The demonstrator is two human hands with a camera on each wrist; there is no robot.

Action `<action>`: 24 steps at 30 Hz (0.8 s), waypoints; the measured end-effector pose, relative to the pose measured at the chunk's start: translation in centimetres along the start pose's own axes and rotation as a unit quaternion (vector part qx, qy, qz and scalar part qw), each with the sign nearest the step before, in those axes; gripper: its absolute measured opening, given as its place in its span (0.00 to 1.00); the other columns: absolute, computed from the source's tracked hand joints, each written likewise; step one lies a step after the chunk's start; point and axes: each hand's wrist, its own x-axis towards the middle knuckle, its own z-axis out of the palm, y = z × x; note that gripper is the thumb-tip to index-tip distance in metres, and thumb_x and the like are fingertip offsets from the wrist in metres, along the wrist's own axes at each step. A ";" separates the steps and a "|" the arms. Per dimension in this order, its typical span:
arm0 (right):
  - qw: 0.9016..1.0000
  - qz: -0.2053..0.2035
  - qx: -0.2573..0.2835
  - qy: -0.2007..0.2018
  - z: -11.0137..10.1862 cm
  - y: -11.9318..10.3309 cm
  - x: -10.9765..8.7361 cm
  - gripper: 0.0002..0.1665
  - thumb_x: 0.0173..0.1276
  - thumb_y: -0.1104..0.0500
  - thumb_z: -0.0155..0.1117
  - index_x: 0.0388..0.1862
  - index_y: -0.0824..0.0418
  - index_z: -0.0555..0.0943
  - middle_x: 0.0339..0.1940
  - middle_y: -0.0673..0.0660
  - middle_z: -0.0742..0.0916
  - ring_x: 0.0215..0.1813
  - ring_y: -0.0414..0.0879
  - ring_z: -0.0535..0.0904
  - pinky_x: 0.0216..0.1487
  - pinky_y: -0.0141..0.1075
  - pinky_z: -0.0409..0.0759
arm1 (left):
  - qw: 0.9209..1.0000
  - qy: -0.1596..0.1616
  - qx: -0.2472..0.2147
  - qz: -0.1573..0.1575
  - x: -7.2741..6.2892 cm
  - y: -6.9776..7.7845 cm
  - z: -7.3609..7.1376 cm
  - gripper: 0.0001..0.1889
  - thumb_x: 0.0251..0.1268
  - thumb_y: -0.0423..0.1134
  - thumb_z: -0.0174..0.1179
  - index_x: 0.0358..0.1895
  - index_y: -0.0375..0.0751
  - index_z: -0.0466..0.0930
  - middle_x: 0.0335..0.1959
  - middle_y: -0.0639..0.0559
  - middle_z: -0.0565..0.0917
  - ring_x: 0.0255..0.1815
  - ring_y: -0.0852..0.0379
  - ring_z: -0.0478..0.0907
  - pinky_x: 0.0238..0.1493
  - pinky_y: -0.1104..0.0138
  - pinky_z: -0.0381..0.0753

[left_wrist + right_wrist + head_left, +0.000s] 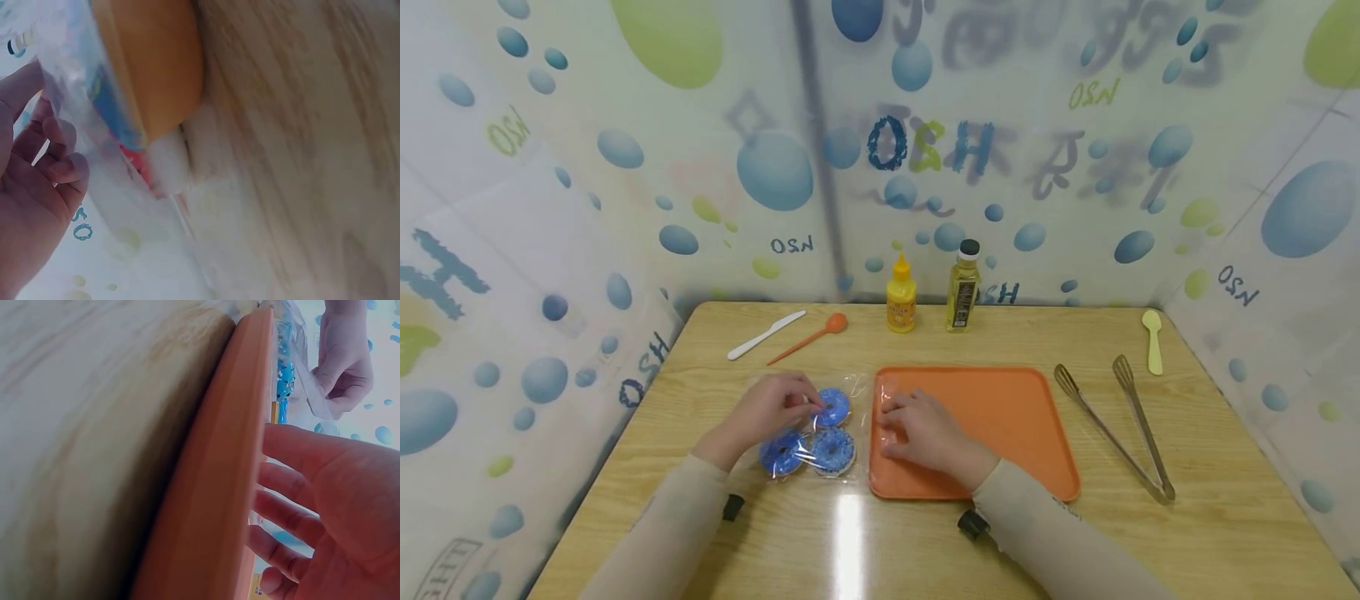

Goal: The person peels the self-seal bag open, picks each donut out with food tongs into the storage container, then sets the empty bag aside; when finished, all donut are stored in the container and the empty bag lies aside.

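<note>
1. In front of you stands a pale wall covering (1045,158) printed with blue and green bubbles.
2. The wood-grain surface (790,542) carries everything before you.
3. Your orange rectangular tray (1000,417) lies flat near the middle of it.
4. Metal tongs (1143,427) rest right of the tray, arms spread, their joined end toward you.
5. The clear plastic bag (810,446) lies just left of the tray.
6. Your right hand (928,433) is over the tray's left part, its fingers bent and apart; you cannot tell how firmly they touch it.
7. Your left hand (781,404) is at the bag, fingers together, pinching the plastic film.
8. Beyond the tray, an oil bottle (962,292) with a black cap stands upright, and left of it a yellow squeeze bottle (901,304).
9. Three blue-iced doughnuts (832,451) sit grouped inside the bag.
10. A pale yellow spoon (1153,346) lies at your far right.
11. Beyond the bag, an orange spoon (808,339) lies slanted, with a white knife (767,335) left of it.
</note>
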 end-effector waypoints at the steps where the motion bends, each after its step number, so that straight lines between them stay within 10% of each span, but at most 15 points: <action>1: 1.000 0.000 -0.001 0.000 0.0 0.0 0.0 0.24 0.64 0.46 0.76 0.55 0.56 0.89 0.59 0.52 0.86 0.55 0.52 0.77 0.58 0.48 0.77 | 1.000 0.002 0.000 0.002 0.0 0.1 -0.1 0.02 0.68 0.41 0.70 0.36 0.53 0.91 0.35 0.64 0.85 0.26 0.67 0.75 0.29 0.70 0.78; 24: 0.999 -0.022 -0.003 0.044 -0.5 1.6 -0.9 0.17 0.69 0.50 0.73 0.54 0.51 0.89 0.67 0.52 0.84 0.63 0.52 0.77 0.62 0.47 0.77 | 0.998 0.047 0.023 0.045 -0.7 0.6 -1.0 0.05 0.67 0.37 0.71 0.37 0.55 0.88 0.39 0.65 0.86 0.42 0.61 0.76 0.43 0.64 0.82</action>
